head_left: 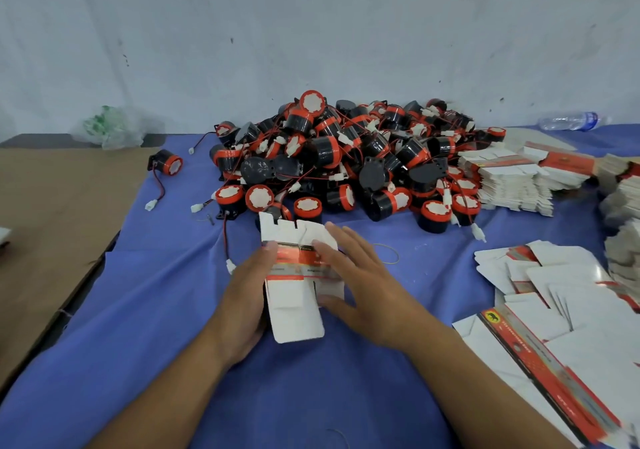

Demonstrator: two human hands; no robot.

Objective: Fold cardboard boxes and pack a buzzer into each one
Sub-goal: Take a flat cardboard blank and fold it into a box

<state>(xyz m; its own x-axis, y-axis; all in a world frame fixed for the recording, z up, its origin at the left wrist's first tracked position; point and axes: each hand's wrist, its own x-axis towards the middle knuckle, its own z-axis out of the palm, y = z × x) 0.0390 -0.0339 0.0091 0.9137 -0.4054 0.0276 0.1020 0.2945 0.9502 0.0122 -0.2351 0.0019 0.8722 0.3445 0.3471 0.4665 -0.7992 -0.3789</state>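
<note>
A flat white cardboard box blank [294, 275] with a red and orange band lies between my hands on the blue cloth. My left hand [247, 296] grips its left edge, thumb on top near the band. My right hand [360, 282] lies over its right side with fingers straight, fingertips on the band and thumb on the lower flap. Behind the blank is a big pile of black buzzers [346, 158] with red rims, white tops and red-black wires. One buzzer [166, 163] lies apart at the left.
Loose flat box blanks [554, 317] spread over the right side, with stacks of blanks [512, 178] behind them. A rubber band [389, 253] lies right of my hand. Brown cardboard [52, 223] covers the left. A water bottle [568, 120] and plastic bag [114, 130] sit by the wall.
</note>
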